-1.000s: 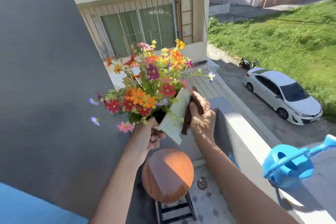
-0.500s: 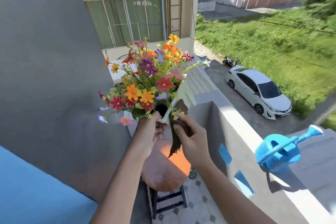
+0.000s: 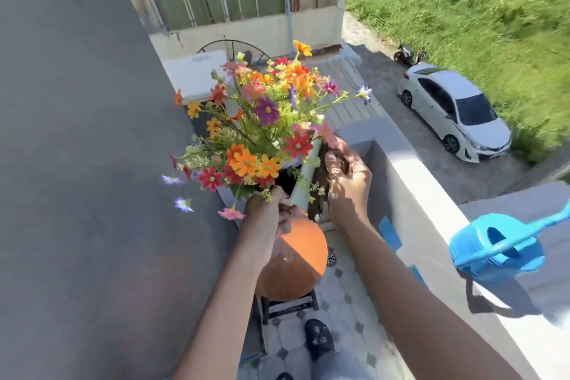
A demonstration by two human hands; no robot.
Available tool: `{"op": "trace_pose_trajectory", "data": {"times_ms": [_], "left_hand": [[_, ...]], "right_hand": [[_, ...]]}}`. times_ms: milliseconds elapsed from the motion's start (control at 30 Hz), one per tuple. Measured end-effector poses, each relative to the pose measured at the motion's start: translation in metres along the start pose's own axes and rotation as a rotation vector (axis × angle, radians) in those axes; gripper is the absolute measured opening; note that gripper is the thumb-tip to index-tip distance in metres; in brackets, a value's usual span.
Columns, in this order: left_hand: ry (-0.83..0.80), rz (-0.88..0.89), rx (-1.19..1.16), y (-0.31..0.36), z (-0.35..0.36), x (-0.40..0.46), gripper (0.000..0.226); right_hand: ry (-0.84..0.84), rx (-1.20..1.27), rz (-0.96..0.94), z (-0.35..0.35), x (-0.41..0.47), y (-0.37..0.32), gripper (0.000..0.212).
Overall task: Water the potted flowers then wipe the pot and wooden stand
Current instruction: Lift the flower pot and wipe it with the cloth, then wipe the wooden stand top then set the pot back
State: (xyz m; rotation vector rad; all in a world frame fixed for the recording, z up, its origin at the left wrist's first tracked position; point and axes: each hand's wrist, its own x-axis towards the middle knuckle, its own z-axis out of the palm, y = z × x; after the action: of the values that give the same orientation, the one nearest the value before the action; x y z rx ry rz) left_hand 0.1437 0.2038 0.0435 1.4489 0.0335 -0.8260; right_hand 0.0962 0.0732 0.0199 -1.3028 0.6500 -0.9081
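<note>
A white pot [image 3: 305, 177] of many-coloured flowers [image 3: 262, 129] is held in the air above the round wooden stand [image 3: 296, 262]. My left hand [image 3: 266, 219] grips the pot's lower edge from the near side. My right hand [image 3: 347, 182] presses a dark brown cloth [image 3: 320, 191] against the pot's right side. The pot tilts away to the left. Most of the pot's body is hidden by the flowers and my hands.
A blue watering can [image 3: 496, 250] stands on the white parapet [image 3: 431, 203] at the right. A grey wall [image 3: 77, 163] closes the left side. Below are a tiled floor [image 3: 348, 311], a floor drain [image 3: 331, 258] and my shoe [image 3: 319, 338]. A white car [image 3: 453, 108] is parked far below.
The right hand with the cloth has slid up the pot's right side. The view has tilted down, and the pot with flowers sits slightly higher and further from me.
</note>
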Motion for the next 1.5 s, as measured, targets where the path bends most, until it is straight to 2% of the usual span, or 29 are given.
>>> {"op": "trace_pose_trajectory", "data": {"times_ms": [133, 267, 400, 500, 633, 767, 833, 933, 1100, 1200, 1333, 1400, 1500], "left_hand": [[0.056, -0.094, 0.020, -0.009, -0.011, 0.036, 0.028], [0.131, -0.107, -0.105, -0.009, -0.021, 0.075, 0.015], [0.137, -0.065, -0.127, -0.010, -0.032, 0.110, 0.016], [0.206, -0.036, -0.150, -0.017, -0.038, 0.131, 0.016], [0.227, -0.018, -0.195, -0.027, -0.044, 0.148, 0.015], [0.235, -0.043, -0.183, -0.034, -0.053, 0.159, 0.015], [0.266, -0.050, -0.164, -0.039, -0.059, 0.164, 0.020], [0.301, -0.068, -0.139, -0.045, -0.064, 0.171, 0.015], [0.304, -0.078, -0.155, -0.044, -0.067, 0.183, 0.015], [0.299, -0.066, -0.158, -0.042, -0.067, 0.189, 0.016], [0.289, -0.042, -0.165, -0.034, -0.066, 0.196, 0.018], [0.287, -0.035, -0.162, -0.029, -0.065, 0.199, 0.020], [0.279, -0.030, -0.163, -0.024, -0.063, 0.205, 0.019]], "right_hand": [[-0.145, -0.013, 0.127, 0.001, 0.009, 0.047, 0.028], [-0.228, -0.075, 0.347, -0.001, 0.023, 0.109, 0.028], [-0.345, -0.236, 0.415, 0.009, 0.027, 0.160, 0.029], [-0.474, -0.368, 0.431, 0.026, 0.017, 0.190, 0.028], [-0.825, -0.583, 0.320, 0.042, -0.017, 0.238, 0.036], [-1.182, -0.912, 0.228, 0.034, -0.057, 0.298, 0.044], [-1.256, -1.106, 0.077, 0.024, -0.072, 0.319, 0.039], [-1.253, -1.251, -0.106, 0.012, -0.082, 0.335, 0.041], [-1.289, -1.233, -0.270, 0.010, -0.057, 0.347, 0.042], [-1.161, -1.247, -0.176, -0.006, -0.004, 0.350, 0.050], [-0.958, -1.329, -0.033, -0.042, 0.088, 0.362, 0.037], [-0.930, -1.263, 0.080, -0.055, 0.113, 0.365, 0.036], [-0.952, -1.226, 0.090, -0.056, 0.106, 0.355, 0.042]]}}
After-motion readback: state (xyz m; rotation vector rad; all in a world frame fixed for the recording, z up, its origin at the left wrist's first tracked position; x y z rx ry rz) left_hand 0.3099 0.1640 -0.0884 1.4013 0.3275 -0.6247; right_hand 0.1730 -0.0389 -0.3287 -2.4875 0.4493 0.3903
